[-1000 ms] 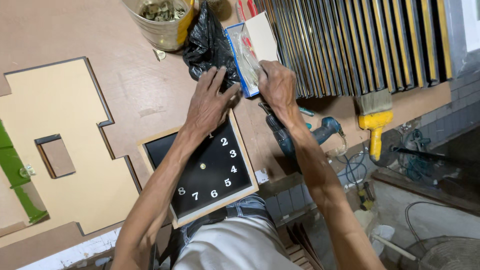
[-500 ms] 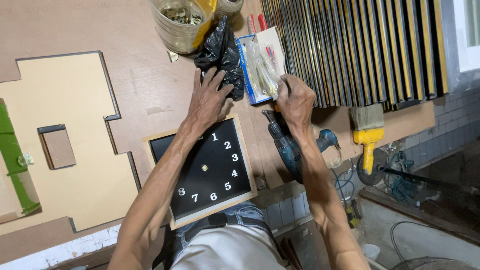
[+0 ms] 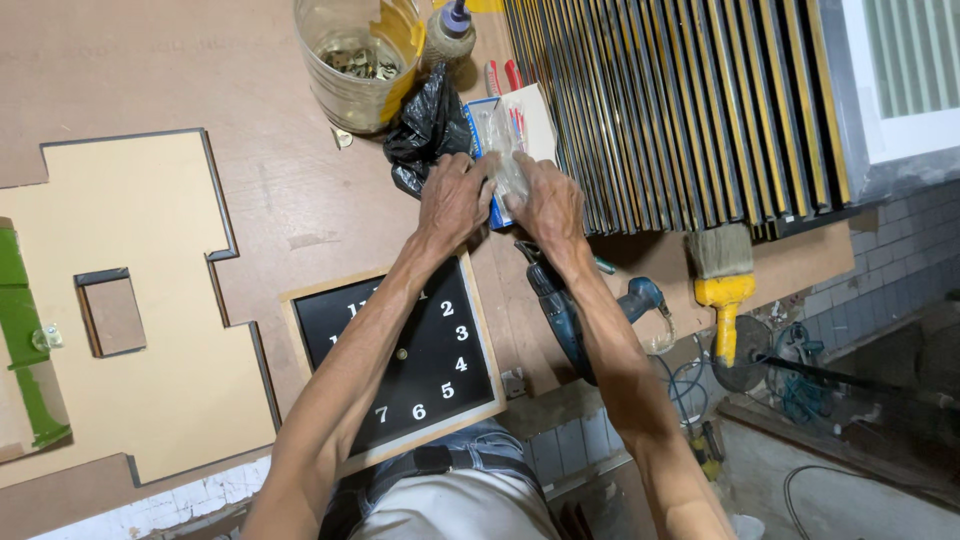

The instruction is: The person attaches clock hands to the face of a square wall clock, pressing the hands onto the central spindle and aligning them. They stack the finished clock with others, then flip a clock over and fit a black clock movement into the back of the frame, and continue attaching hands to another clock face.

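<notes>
The clock face (image 3: 415,362) is lying on the surface (image 3: 200,70) at 6 o'clock. The drill (image 3: 562,310) is sitting at its 3 o'clock. The jar (image 3: 352,62) is standing at 12 o'clock, with the bag (image 3: 425,130) lying beside it at 3 o'clock. The brush (image 3: 722,285) is resting at the drill's 3 o'clock.

The left hand (image 3: 452,203) has left the black clock face (image 3: 400,365) and moved up beside the right hand (image 3: 548,205). Both hands now meet on the clear plastic bag (image 3: 503,160), fingers closed round it.

both hands (image 3: 500,205) on clear bag (image 3: 505,160)
</notes>
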The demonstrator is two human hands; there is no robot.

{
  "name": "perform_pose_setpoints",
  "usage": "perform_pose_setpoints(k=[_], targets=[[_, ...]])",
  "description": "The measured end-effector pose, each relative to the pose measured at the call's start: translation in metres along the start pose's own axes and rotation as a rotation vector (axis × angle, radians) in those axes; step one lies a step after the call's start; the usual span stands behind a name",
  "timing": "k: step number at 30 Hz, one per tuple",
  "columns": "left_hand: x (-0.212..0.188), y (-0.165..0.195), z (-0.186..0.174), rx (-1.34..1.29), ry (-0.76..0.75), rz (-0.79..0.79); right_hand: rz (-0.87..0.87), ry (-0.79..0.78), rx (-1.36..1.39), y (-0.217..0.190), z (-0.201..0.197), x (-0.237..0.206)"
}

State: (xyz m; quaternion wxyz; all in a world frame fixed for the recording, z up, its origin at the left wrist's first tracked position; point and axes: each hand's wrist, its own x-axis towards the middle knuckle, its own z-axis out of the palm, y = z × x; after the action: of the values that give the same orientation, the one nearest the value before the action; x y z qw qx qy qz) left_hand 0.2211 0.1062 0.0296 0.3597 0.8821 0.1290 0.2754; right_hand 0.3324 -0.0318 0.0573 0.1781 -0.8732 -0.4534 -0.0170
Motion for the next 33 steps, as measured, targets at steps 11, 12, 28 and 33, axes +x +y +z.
perform_pose_setpoints(k=[11,12,28,33], targets=[[0.011,0.001,0.004,0.092,-0.049,-0.067,0.112,-0.099,-0.101,-0.002,0.003,-0.011],[0.012,0.001,0.006,0.086,-0.034,-0.088,0.102,-0.102,-0.035,0.000,0.002,-0.010],[0.011,-0.021,0.018,-0.035,-0.044,-0.124,0.203,-0.015,0.335,-0.046,-0.044,-0.144],[0.010,-0.020,0.020,-0.052,-0.053,-0.144,-0.242,0.218,0.303,-0.024,-0.031,-0.143]])
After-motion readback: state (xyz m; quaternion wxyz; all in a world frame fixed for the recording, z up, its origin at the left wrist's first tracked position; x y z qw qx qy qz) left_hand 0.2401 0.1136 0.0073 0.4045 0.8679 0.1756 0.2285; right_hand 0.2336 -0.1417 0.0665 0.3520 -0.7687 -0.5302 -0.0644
